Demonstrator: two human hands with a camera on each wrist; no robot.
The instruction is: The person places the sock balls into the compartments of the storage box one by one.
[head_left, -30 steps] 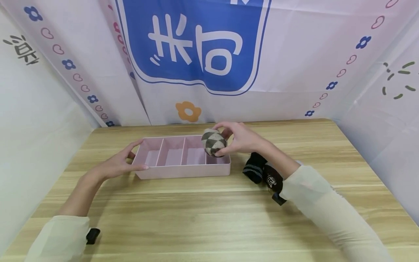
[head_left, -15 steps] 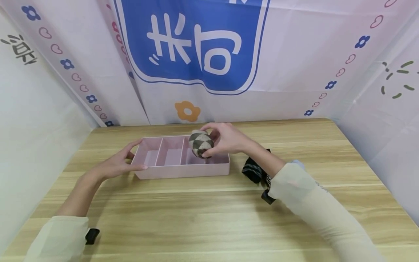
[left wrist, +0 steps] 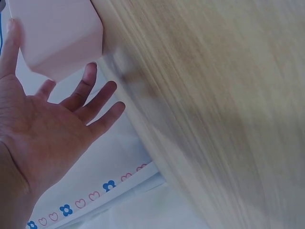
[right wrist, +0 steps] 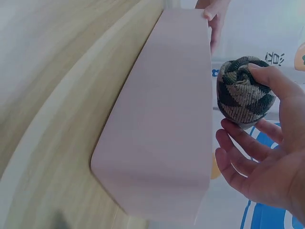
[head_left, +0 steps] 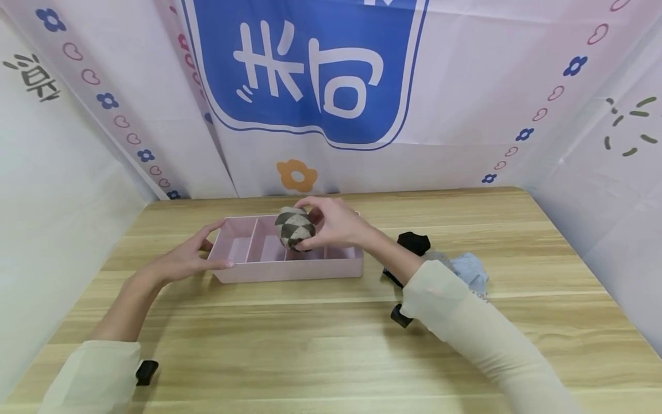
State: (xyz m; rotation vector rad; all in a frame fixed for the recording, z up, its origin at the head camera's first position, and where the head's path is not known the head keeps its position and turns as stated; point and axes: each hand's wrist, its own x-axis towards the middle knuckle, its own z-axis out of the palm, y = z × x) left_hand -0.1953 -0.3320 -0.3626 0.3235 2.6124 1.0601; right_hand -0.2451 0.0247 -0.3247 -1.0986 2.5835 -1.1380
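My right hand [head_left: 338, 223] pinches a rolled-up pair of checkered grey and cream socks [head_left: 296, 229] between thumb and fingers. In the head view the roll overlaps the middle compartments of a pink divided box [head_left: 295, 271]. Seen from the right wrist, the sock roll [right wrist: 244, 93] is above the box's rim level, the thumb on its folded top. My left hand [head_left: 181, 261] holds the left end of the box, thumb on the front wall and index finger at the back corner. The other fingers [left wrist: 102, 102] stay spread off the box in the left wrist view.
Right of the box lie a black rolled sock [head_left: 414, 242], a grey bundle [head_left: 438, 259] and a light blue bundle [head_left: 470, 271], partly hidden by the right forearm. A printed cloth wall [head_left: 445, 161] rises behind the wooden table [head_left: 289, 351].
My right hand has carried the sock roll leftward over the box, from its right end to the middle. The light blue and grey bundles have come into sight. My left hand stays put.
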